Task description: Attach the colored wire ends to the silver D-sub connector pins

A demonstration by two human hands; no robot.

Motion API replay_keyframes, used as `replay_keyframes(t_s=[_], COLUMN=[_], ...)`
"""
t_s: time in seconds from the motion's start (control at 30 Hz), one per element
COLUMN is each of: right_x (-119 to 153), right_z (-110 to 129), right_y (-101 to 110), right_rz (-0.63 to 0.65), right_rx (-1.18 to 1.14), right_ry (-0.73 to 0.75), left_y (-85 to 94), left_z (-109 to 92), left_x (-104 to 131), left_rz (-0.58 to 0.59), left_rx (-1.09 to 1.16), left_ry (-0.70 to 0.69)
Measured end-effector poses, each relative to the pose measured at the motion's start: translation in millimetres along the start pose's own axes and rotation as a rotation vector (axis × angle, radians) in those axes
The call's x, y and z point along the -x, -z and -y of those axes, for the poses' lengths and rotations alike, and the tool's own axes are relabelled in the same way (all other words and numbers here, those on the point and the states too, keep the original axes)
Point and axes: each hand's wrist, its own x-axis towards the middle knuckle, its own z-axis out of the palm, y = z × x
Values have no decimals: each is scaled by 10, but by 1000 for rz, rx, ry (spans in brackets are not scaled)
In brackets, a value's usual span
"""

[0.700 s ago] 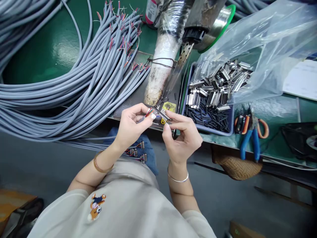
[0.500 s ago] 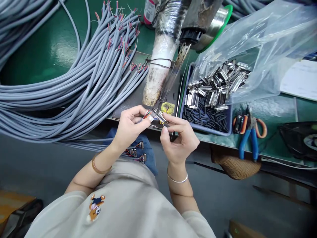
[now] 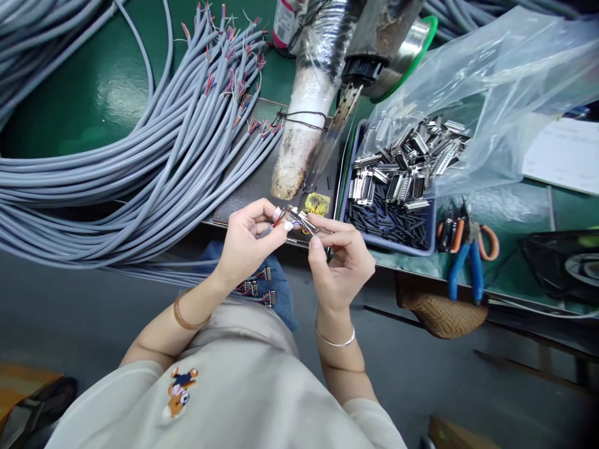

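Observation:
At the bench's front edge, my left hand (image 3: 250,240) pinches the stripped end of a grey cable, with its coloured wires (image 3: 281,216) fanning out past the fingertips. Those wires meet a small metal multi-pin connector (image 3: 303,222); how many are attached is too small to tell. My right hand (image 3: 340,260) grips the connector's right end between thumb and fingers. A thin dark piece shows under the right fingers, its kind unclear. Just beyond the hands, a soldering iron (image 3: 334,134) points down toward a yellow sponge (image 3: 317,204).
Many grey cables (image 3: 154,168) with bared ends cover the left. A blue tray (image 3: 397,245) holds connectors and black tubing, partly under a plastic bag (image 3: 505,93). Cutters (image 3: 468,255) lie right of it. A white wrapped tube (image 3: 302,118) and a solder spool (image 3: 405,56) stand behind. Finished cable ends (image 3: 257,287) rest on my lap.
The connector and the wires in my left fingers have come closer together. My right thumb has shifted slightly right and up along the connector. The view has moved a little.

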Motion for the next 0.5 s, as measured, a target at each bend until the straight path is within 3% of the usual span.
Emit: replay_keyframes(t_s=[0.5], right_x=[-46], right_z=[-35], right_y=[-37], right_rz=[0], right_rx=[73], right_ry=[110], left_y=[-32], left_z=[-5], left_x=[-29], left_rz=[-53], left_rx=[-79], left_ry=[-52])
